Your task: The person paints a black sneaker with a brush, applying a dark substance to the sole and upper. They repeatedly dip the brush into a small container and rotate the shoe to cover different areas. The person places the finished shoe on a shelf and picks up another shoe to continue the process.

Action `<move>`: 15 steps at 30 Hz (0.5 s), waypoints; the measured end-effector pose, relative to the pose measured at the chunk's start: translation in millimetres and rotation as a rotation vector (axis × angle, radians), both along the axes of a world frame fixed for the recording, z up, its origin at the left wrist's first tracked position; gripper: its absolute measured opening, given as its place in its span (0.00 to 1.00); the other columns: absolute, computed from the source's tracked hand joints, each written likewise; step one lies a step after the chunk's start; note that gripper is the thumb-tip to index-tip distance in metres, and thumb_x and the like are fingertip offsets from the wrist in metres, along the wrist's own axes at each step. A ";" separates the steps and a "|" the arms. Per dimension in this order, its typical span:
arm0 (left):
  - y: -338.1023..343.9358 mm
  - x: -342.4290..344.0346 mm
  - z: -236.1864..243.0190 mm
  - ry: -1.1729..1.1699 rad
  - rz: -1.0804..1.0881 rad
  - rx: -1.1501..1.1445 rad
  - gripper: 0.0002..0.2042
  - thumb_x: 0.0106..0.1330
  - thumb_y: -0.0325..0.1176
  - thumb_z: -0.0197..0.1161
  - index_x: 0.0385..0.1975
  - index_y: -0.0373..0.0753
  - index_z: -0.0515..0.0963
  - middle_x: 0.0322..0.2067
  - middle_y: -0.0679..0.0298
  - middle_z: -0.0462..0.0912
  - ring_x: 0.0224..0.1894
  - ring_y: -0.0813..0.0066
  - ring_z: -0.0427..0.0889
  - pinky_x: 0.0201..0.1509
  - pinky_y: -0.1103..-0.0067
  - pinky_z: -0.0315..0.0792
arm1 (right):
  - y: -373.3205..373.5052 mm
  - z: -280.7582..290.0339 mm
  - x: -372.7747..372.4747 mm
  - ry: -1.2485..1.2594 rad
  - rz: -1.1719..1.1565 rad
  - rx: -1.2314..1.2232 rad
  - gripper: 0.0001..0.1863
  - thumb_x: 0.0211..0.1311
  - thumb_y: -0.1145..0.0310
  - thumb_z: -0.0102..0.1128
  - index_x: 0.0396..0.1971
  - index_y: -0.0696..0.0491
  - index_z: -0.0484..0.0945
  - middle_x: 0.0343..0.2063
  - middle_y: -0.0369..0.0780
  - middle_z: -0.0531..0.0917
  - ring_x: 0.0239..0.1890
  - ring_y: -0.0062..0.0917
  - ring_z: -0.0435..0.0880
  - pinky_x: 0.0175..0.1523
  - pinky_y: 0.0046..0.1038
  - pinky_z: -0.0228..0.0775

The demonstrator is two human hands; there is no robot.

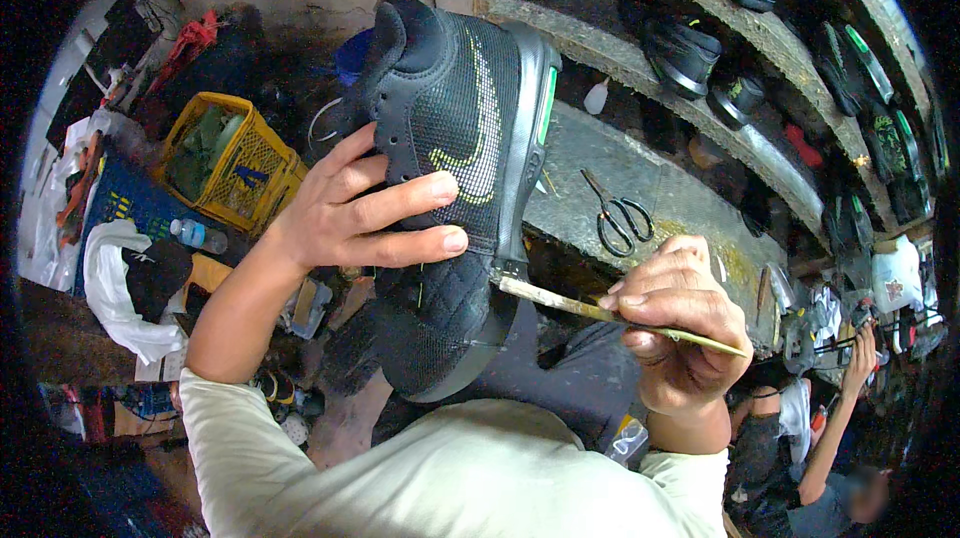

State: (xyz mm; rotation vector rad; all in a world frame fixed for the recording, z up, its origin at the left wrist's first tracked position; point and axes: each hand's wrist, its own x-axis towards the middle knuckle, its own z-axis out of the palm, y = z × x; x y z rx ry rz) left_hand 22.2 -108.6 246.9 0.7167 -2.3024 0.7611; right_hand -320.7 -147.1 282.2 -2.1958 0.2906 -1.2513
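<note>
A black mesh shoe (455,88) with a speckled yellow curved mark on its side is held upright at the centre, heel at the top and toe toward me. My left hand (370,208) grips it from the left, fingers spread over the lacing area and side. My right hand (680,318) pinches a slim stick-like brush (560,300) with a pale end, which touches the edge where the upper meets the sole on the shoe's right. A pair of black-handled scissors (625,228) lies on the worn grey ledge (570,158) beyond my right hand.
Shelves (760,148) of shoes line the upper right, near a small white bottle (597,98). A yellow crate (205,163), water bottle (200,236) and white cloth (120,318) sit at left. At lower right, another person (830,483) reaches up among hanging items.
</note>
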 end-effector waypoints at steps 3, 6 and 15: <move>-1.8 -0.1 -2.7 0.027 0.006 0.024 0.26 0.61 0.33 0.69 0.59 0.67 0.78 0.62 0.73 0.74 0.51 0.70 0.77 0.72 0.59 0.70 | 1.7 -1.1 0.0 -0.012 0.016 0.003 0.10 0.54 0.70 0.74 0.38 0.51 0.87 0.33 0.35 0.90 0.34 0.29 0.87 0.47 0.36 0.66; -3.2 0.3 -3.9 0.030 -0.003 0.050 0.25 0.61 0.34 0.69 0.59 0.67 0.78 0.62 0.74 0.75 0.51 0.71 0.77 0.73 0.60 0.70 | 2.5 -1.6 0.4 0.000 0.028 -0.016 0.10 0.54 0.69 0.75 0.38 0.50 0.87 0.34 0.34 0.90 0.34 0.28 0.87 0.47 0.36 0.66; -6.0 -0.4 -1.4 0.011 -0.011 0.041 0.24 0.62 0.34 0.68 0.59 0.64 0.78 0.64 0.72 0.74 0.54 0.69 0.76 0.72 0.59 0.70 | -0.1 -1.4 -1.0 -0.020 0.026 -0.025 0.08 0.57 0.66 0.73 0.36 0.49 0.87 0.34 0.34 0.90 0.35 0.27 0.87 0.46 0.35 0.65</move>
